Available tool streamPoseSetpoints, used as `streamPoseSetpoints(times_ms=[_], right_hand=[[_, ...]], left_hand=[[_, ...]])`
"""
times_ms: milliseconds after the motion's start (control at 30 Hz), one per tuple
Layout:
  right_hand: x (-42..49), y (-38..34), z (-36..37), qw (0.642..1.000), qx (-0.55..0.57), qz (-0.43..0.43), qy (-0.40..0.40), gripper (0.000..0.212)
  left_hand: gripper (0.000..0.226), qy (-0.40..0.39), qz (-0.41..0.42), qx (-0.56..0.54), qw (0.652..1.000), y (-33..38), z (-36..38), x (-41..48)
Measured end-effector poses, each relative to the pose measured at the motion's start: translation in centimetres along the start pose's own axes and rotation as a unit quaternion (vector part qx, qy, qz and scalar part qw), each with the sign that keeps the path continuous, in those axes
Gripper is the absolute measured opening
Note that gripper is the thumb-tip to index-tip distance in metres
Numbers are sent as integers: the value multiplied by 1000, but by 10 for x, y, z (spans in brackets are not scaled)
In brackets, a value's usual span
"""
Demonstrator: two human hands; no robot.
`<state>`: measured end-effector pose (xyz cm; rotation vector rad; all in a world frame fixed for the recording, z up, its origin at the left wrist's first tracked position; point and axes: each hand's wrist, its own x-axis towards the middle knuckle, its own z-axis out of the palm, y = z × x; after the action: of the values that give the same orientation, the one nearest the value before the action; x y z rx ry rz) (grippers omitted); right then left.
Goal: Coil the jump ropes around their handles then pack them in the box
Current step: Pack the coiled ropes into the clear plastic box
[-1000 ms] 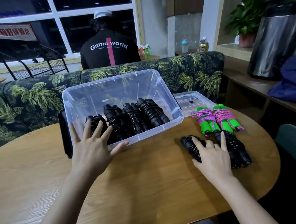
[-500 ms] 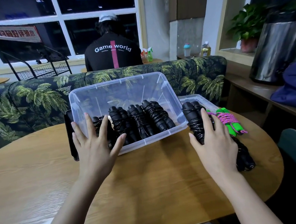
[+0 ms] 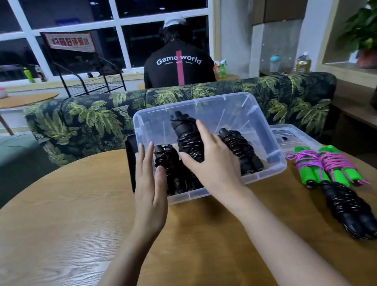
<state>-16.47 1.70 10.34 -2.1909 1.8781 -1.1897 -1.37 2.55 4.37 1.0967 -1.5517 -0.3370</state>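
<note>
A clear plastic box [image 3: 257, 122] stands on the round wooden table [image 3: 76, 234] and holds several coiled black jump ropes [image 3: 241, 151]. My right hand [image 3: 212, 163] grips one coiled black jump rope [image 3: 185, 134] and holds it tilted over the box, above the ropes inside. My left hand [image 3: 150, 185] rests flat with straight fingers against the box's near left wall. One more coiled black rope [image 3: 348, 208] lies on the table at the right. Two coiled ropes with green handles and pink cord [image 3: 323, 166] lie just behind it.
The clear box lid [image 3: 292, 135] lies behind the box at the right. A dark flat object [image 3: 131, 162] stands against the box's left side. A palm-print sofa [image 3: 84, 123] backs the table, with a person sitting beyond it. A shelf with a metal bin is at the right.
My right hand picked a black coiled rope off the table at the right and carried it left over the box. My left hand stayed on the box's near left side.
</note>
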Motion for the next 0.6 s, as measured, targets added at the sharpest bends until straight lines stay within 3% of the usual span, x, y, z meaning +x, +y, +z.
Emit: streamPoseSetpoints(times_ms=[167, 300, 400, 500, 600], right_hand=[[7, -21, 48, 996, 13, 29, -86, 84], [1, -13, 56, 973, 119, 27, -194, 65], [2, 1, 52, 980, 25, -17, -198, 63], [1, 9, 52, 973, -30, -50, -225, 62], [-3, 14, 50, 974, -64, -67, -209, 57]], left_hand=[[53, -2, -1, -42, 999, 0, -6, 2], [49, 4, 13, -53, 999, -4, -9, 3], [54, 5, 9, -50, 999, -9, -10, 1], [52, -2, 23, 3, 1000, -10, -10, 2], [54, 2, 53, 150, 987, -15, -11, 12]])
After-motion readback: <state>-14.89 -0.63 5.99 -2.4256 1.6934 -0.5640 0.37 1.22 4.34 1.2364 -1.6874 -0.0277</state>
